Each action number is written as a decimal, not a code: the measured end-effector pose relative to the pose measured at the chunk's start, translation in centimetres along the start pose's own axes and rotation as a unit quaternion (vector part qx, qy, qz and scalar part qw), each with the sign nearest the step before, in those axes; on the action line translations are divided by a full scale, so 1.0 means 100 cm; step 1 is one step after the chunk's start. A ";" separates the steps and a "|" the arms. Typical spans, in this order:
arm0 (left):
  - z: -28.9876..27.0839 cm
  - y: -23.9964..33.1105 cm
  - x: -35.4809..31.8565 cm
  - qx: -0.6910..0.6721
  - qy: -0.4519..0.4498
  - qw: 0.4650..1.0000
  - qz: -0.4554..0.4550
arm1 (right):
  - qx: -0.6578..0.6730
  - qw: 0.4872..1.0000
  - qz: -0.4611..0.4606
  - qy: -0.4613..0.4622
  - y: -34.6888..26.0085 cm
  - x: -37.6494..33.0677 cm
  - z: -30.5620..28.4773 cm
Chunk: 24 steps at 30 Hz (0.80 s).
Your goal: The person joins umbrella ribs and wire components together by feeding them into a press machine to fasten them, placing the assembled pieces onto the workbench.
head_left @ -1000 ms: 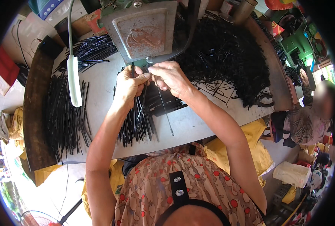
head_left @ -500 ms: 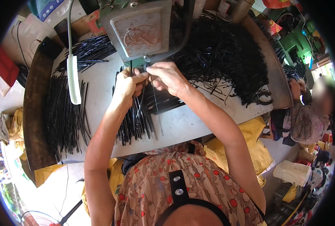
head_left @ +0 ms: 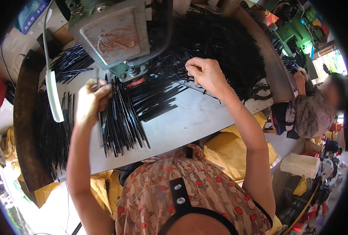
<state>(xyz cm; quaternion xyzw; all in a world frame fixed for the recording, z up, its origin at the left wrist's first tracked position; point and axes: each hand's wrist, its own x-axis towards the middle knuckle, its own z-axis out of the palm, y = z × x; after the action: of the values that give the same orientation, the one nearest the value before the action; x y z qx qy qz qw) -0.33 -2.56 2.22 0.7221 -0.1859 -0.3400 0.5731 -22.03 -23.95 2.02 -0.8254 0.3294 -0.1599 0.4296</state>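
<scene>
Beneath and left of the machine's head, my left hand (head_left: pixel 91 98) is beside a bundle of thin black strips (head_left: pixel 123 117) fanned toward me on the pale tabletop. Motion smears its fingers, and whether a strip is between them is unclear. My right hand (head_left: pixel 209 76) hovers right of the machine with fingers curled and thumb pressed in; anything pinched there is too thin to make out. Loose thin strips pass below it, in front of a large dark heap of strips (head_left: pixel 228 43). The green machine (head_left: pixel 131 72) has a scuffed metal cover with bolts and a red part below.
More black strips (head_left: pixel 56 129) lie along the left side by a raised brown rim (head_left: pixel 27 117). A white lamp-like bar (head_left: pixel 54 96) hangs there. Yellow sacks (head_left: pixel 236 145) lie under the front edge. At the far right, another person (head_left: pixel 315 105) sits near a second green machine (head_left: pixel 295 35).
My hands were together under the machine's head; now they are apart, left beside the bundle and right out near the heap. The whole view has shifted, with the machine farther left.
</scene>
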 end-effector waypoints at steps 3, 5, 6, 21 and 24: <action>-0.055 -0.003 0.001 0.463 0.032 0.884 0.050 | -0.174 0.975 -0.127 0.047 0.016 -0.005 0.003; -0.069 -0.017 -0.014 0.614 0.147 0.737 0.243 | -0.240 0.960 -0.143 0.023 0.015 -0.001 0.013; -0.068 -0.018 -0.018 0.651 0.181 0.650 0.347 | -0.310 0.938 -0.158 0.002 0.013 0.001 0.017; 0.079 -0.047 -0.003 0.552 -0.056 0.738 0.384 | -0.345 0.934 -0.025 -0.094 0.000 0.027 0.029; 0.077 -0.048 -0.002 0.520 -0.064 0.752 0.401 | -0.329 0.940 -0.021 -0.088 0.003 0.029 0.028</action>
<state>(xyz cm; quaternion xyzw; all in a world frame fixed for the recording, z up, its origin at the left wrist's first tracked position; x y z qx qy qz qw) -6.49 -6.53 -3.20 0.7446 -0.6424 0.0245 0.1799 -18.44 -24.37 0.13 -0.9382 0.3072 0.0217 0.1580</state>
